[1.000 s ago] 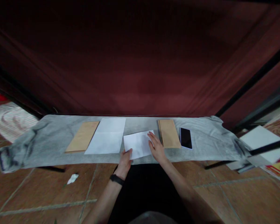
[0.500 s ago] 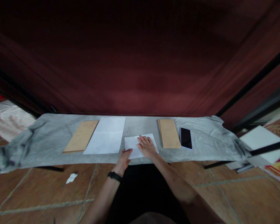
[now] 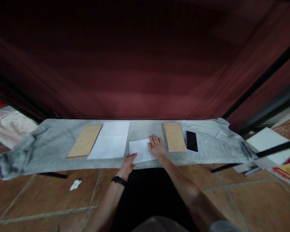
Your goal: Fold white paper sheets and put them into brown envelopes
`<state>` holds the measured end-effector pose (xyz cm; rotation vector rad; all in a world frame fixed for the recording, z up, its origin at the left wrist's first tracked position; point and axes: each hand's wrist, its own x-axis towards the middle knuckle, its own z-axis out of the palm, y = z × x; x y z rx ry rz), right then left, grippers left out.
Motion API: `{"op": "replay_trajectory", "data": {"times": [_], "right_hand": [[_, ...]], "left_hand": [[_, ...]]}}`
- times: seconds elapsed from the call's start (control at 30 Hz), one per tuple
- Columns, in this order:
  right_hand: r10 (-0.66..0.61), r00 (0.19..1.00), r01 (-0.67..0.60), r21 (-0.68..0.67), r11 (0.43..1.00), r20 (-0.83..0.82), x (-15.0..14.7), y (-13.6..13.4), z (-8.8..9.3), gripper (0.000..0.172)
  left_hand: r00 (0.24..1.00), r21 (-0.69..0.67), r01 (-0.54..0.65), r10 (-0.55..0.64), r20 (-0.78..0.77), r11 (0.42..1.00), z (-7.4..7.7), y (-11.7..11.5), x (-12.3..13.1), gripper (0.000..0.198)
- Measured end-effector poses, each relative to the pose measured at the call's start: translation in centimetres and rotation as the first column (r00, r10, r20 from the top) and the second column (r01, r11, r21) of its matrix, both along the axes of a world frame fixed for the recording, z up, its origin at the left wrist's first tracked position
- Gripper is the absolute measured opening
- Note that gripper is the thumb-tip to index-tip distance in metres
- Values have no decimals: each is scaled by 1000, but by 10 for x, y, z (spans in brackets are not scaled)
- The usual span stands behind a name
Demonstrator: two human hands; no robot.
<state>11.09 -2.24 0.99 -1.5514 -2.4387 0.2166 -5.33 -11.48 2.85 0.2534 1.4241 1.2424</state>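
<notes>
A folded sheet of white paper lies on the grey cloth in front of me. My left hand grips its near left corner, thumb on top and fingers beneath the edge. Flat on the paper's right end rests my right hand, its fingers extended and covering that edge. Left of the folded sheet is a larger sheet of white paper with a crease across it. A stack of brown envelopes sits beyond that, at the far left. On the right are another brown envelope stack and a phone, dark screen up.
Grey cloth covers the long narrow table, hanging in wrinkles at both ends. A dark red panel rises behind it. White boards lean at the right end. A crumpled white scrap lies on the tiled floor.
My right hand has slid rightward across the folded paper, from near its middle to its right end. My left hand keeps its hold on the left corner.
</notes>
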Motion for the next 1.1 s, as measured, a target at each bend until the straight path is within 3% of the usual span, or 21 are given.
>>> {"op": "replay_trajectory", "data": {"times": [0.2,0.4,0.5,0.57,0.67,0.77,0.83,0.97,1.03,1.1], "right_hand": [[203,979,-203,2,979,-23,11,-54,-5,50],[329,930,-328,35,944,-163,28,-103,-3,54],[343,873,-375,-29,926,-348,39,-108,1,45],[245,825,-325,-74,943,-510,48,-103,5,42],[37,742,-159,-122,980,-669,57,-90,9,41],[-70,679,-41,-133,990,-731,60,-81,9,44],[-86,668,2,-113,994,-739,59,-78,7,50],[-11,749,-1,-17,1000,-663,59,-80,-1,64],[75,802,-78,21,997,-593,62,-81,-5,63],[150,839,-160,27,987,-524,65,-80,-9,58]], "left_hand": [[1000,55,7,-8,21,998,5,0,3,22],[997,76,-16,22,-79,997,11,-4,9,26],[985,122,-58,76,-152,991,27,-1,10,29],[956,213,-80,135,-260,974,49,3,8,29],[704,435,133,224,-674,891,85,8,3,33],[433,394,441,193,-880,806,101,8,2,44],[281,263,597,109,-953,758,90,4,6,54],[-1,-74,774,-115,-993,629,38,-9,15,67],[-95,-183,792,-178,-979,583,16,-16,17,67],[-134,-222,792,-194,-972,568,5,-21,17,64]]}}
